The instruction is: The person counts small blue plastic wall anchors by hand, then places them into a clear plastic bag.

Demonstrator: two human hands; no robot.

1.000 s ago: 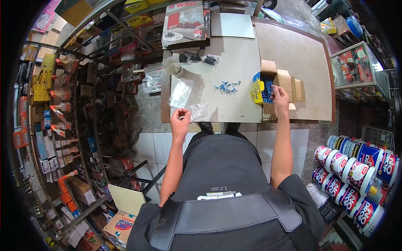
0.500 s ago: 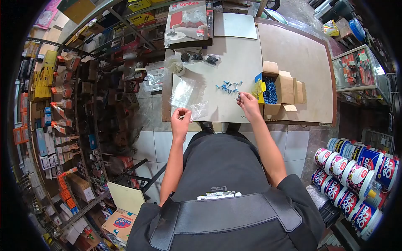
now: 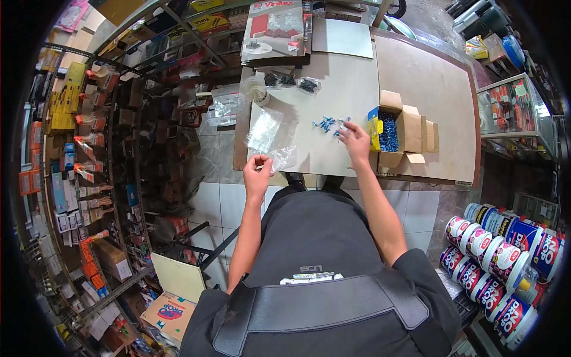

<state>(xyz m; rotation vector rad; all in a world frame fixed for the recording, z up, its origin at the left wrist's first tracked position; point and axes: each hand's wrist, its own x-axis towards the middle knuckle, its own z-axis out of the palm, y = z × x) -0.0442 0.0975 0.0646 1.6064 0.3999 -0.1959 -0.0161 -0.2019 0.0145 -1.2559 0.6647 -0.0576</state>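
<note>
My left hand is closed in a pinch on the edge of a clear plastic bag, which lies flat along the table's left side. My right hand reaches over the near right edge of a small pile of blue-headed screws. Its fingers are stretched out and a little apart, and no screw is plainly held in them. Just right of that hand, an open yellow and blue cardboard box lies with its flaps spread, full of more blue screws.
Small bags of dark parts and a whitish cup stand behind the clear bag. A thick Vinilex catalogue lies at the back. Stocked shelves line the left; paint tubs are stacked at lower right.
My right hand has moved forward over the screws, its fingers straightening from a pinch. My left hand keeps its hold on the bag. The view has shifted slightly.
</note>
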